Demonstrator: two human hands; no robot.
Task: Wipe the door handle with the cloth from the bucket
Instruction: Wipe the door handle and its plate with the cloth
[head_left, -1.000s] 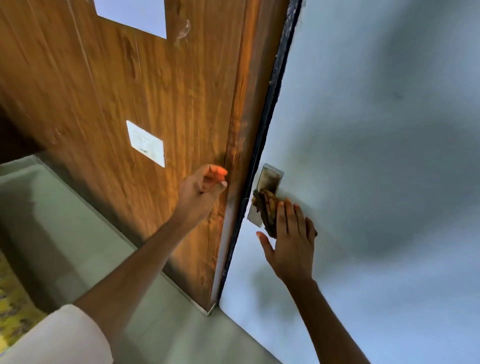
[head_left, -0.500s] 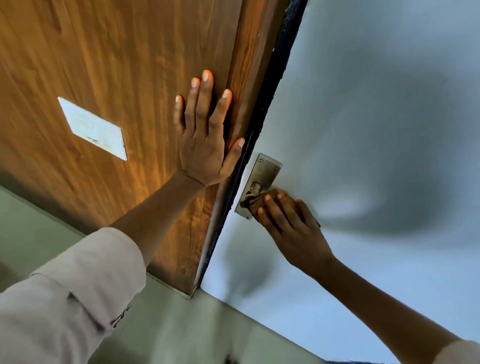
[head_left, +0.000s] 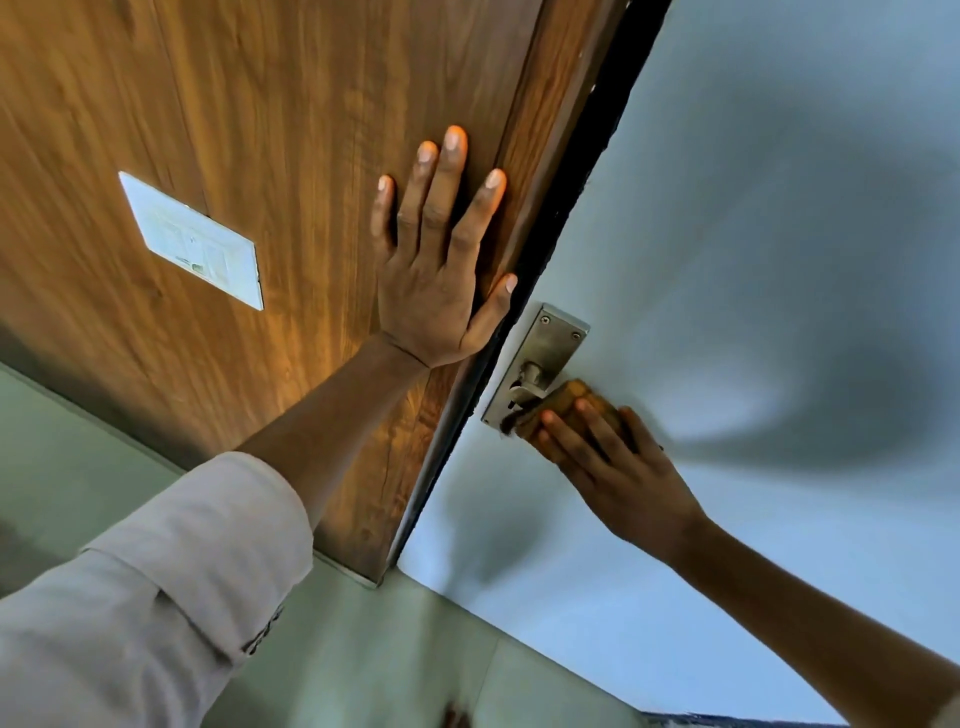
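A steel door handle (head_left: 531, 375) on a rectangular plate (head_left: 553, 335) is mounted on a pale grey-blue door (head_left: 753, 208), near its left edge. My right hand (head_left: 618, 467) presses a brown-orange cloth (head_left: 563, 397) around the lever, which is mostly hidden under cloth and fingers. My left hand (head_left: 436, 265) lies flat with spread fingers on the brown wooden panel (head_left: 260, 104) left of the door, holding nothing. The bucket is out of view.
A white switch plate (head_left: 192, 241) sits on the wooden panel left of my left hand. A dark gap (head_left: 561, 208) runs between panel and door. Pale green floor (head_left: 363, 649) lies below.
My left hand rose from a loose fist and went flat on the wooden panel. My right hand slid the cloth from the plate onto the lever. The view moved closer.
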